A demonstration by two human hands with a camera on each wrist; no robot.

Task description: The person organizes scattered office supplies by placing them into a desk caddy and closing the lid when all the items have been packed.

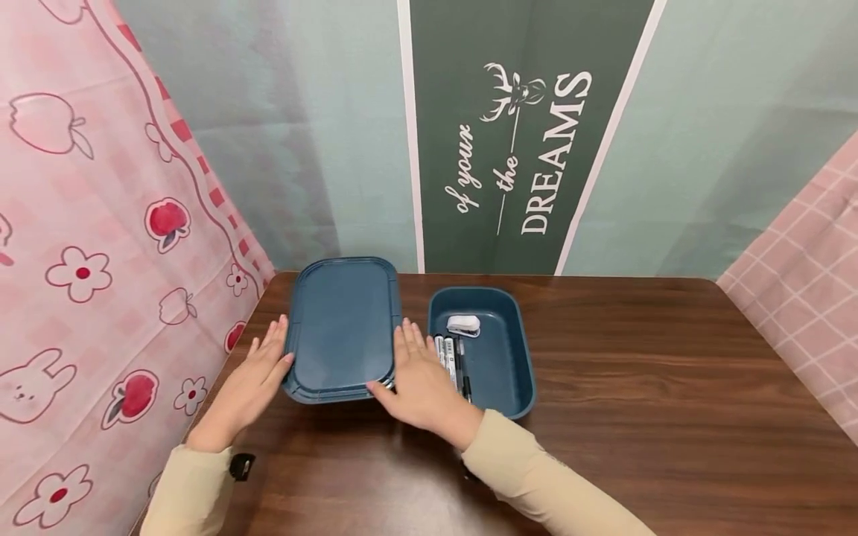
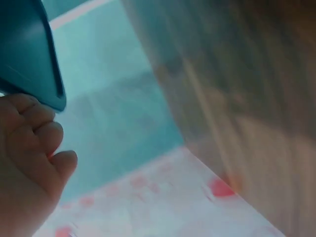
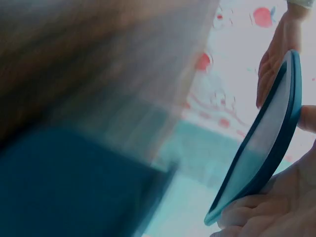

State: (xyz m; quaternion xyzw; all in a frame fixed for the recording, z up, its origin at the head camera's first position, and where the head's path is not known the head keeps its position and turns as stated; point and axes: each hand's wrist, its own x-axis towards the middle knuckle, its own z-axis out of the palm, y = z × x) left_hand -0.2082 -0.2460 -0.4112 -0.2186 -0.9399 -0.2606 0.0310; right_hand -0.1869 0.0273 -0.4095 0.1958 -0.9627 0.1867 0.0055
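A dark blue rectangular lid with rounded corners is held up between both hands, over the left part of the table. My left hand touches its left edge with fingers extended and the thumb near the rim. Along the right edge lie the straight fingers of my right hand, its thumb at the near right corner. The right wrist view shows the lid nearly edge-on. Beside it stands a matching blue box without a cover. Inside are a small white stapler and several pens, partly hidden by my right hand.
The brown wood-grain table extends to the right of the box. Behind it hangs a green curtain with a lettered dark panel. Pink printed cloths flank the table, the left one close to my left hand.
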